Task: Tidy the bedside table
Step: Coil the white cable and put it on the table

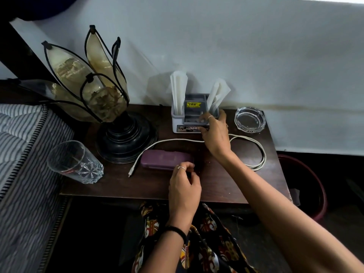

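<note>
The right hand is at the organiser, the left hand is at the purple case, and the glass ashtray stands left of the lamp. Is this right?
Not quite. The head view shows the ashtray at the table's far right, not left of the lamp. The rest holds: right hand at the organiser, left hand at the purple case.

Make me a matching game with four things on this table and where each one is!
Things:
1. drinking glass
2. ashtray
3. purple case
4. white cable

Places:
A. back right corner of the table
B. loops along the right side, plug end lying near the middle front
C. front left corner, beside the lamp
D. middle front, with the left hand at its right end

Pairs: 1-C, 2-A, 3-D, 4-B
</note>
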